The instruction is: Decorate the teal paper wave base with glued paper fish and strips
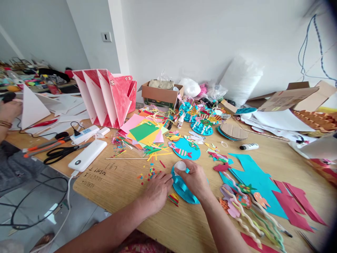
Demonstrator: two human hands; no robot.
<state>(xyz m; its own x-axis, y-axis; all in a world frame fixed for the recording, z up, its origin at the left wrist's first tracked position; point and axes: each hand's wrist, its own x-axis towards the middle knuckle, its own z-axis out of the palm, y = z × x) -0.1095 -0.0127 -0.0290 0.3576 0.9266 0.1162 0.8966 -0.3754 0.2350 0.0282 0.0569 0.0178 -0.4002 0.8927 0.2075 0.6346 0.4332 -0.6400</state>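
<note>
A blue round disc [186,191] with raised blue paper strips lies on the table in front of me. My right hand [196,177] is closed on a small whitish, translucent round piece [180,166], like a cap or small cup, above the disc's upper part. At the disc's left edge is my left hand [159,188], its fingers bent together against the rim; the fingertips are partly hidden. Small coloured paper dots [151,172] are scattered beyond the left hand. Behind the hands lies another blue disc [193,151] with paper fish on it.
To the right are blue paper sheets [252,175], red paper pieces [289,207] and wavy pipe cleaners [247,225]. A glue bottle [249,146] lies beyond. Leftward are a white power bank [88,158], black scissors [60,154] and a pink-and-white board structure [105,96]. Another person's hand [10,110] shows far left.
</note>
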